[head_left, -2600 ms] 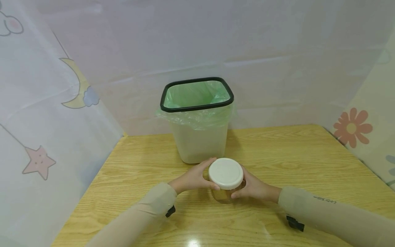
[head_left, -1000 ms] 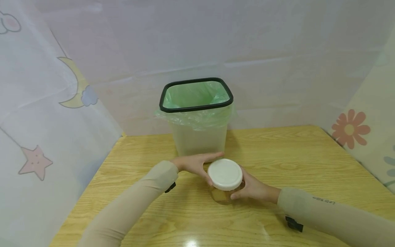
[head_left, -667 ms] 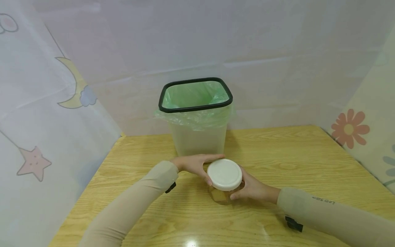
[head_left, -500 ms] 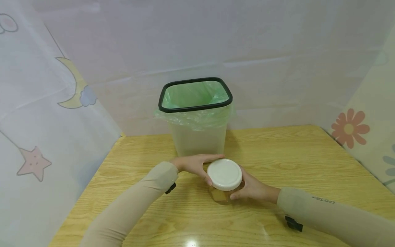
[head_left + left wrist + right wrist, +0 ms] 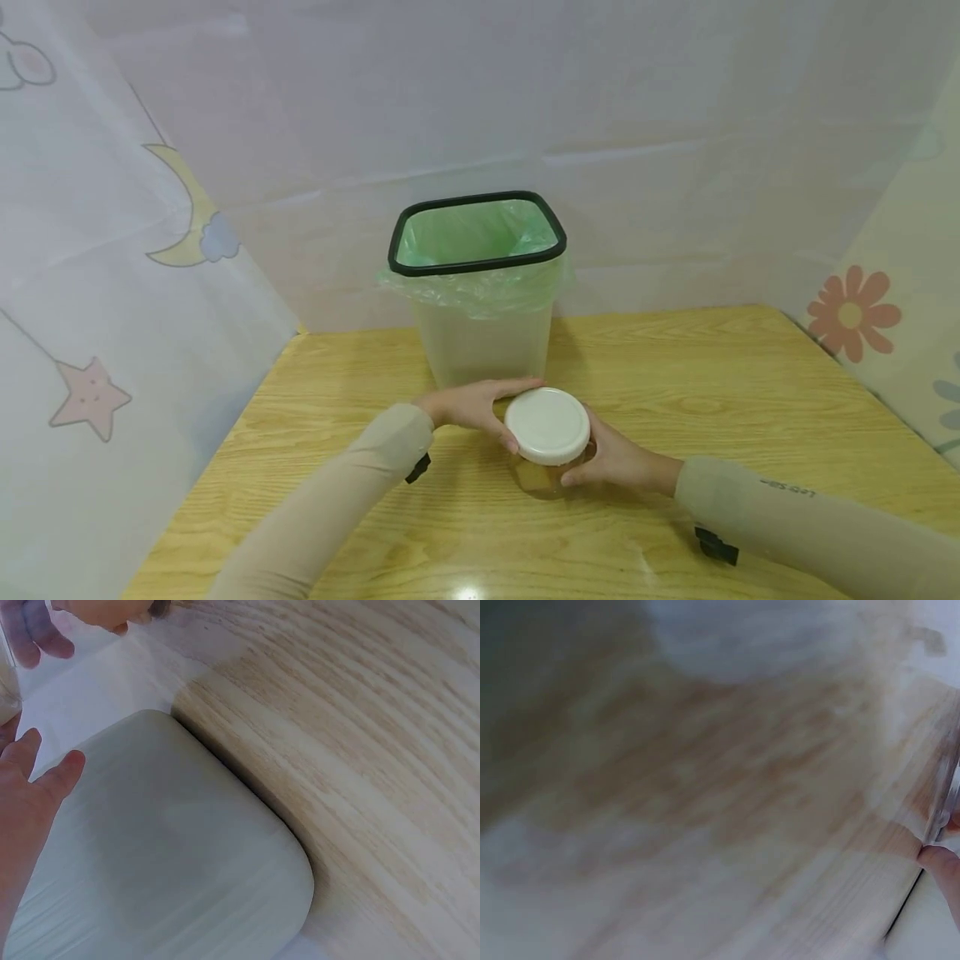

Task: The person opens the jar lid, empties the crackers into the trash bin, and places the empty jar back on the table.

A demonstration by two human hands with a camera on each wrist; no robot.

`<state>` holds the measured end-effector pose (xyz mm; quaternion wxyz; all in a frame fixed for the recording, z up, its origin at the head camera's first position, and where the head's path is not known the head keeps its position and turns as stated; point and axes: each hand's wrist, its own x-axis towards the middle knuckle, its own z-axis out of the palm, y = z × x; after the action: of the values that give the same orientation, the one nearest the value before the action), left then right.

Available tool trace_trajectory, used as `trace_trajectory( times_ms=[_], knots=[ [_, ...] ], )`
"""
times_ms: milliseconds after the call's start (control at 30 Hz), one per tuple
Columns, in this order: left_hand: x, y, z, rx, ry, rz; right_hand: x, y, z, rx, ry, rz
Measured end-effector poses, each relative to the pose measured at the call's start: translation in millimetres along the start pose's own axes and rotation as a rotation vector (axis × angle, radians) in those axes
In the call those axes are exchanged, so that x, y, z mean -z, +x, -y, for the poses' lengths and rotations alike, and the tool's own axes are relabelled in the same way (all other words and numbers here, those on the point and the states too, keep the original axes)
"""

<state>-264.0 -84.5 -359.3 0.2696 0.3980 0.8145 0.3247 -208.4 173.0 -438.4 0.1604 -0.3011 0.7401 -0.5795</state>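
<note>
A clear jar (image 5: 534,477) with a round white lid (image 5: 547,425) stands on the table in the head view, something yellowish-brown inside it. My left hand (image 5: 474,407) holds the lid from the left, thumb at its near side and fingers reaching round the far side. From the right, my right hand (image 5: 618,454) grips the jar's body below the lid. The left wrist view has the left hand (image 5: 30,799) at its left edge, with only a sliver of the jar showing. In the right wrist view, part of the clear jar (image 5: 940,791) and a thumb (image 5: 943,871) appear at the right edge.
Right behind the jar stands a pale waste bin (image 5: 487,342) with a black rim (image 5: 480,268) and a green liner bag (image 5: 472,233). The wood-grain table (image 5: 712,383) meets a pale sheet (image 5: 675,208) at the back, and printed sheets flank both sides.
Compared with the oldest frame, my left thumb has shifted back along the lid towards the left. Lately the left hand has dipped slightly. My right hand and the jar stay nearly in place.
</note>
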Motion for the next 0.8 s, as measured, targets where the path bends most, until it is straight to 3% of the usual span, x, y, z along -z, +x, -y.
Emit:
trace_trajectory(
  times_ms=[300,800],
  knots=[
    [-6.5,-3.9,0.7,0.006,0.009,-0.055,1,0,-1,0.009,0.015,0.011],
    [-12.8,-8.6,-2.0,0.029,-0.011,-0.078,1,0,-3,0.002,0.038,0.013]
  ],
)
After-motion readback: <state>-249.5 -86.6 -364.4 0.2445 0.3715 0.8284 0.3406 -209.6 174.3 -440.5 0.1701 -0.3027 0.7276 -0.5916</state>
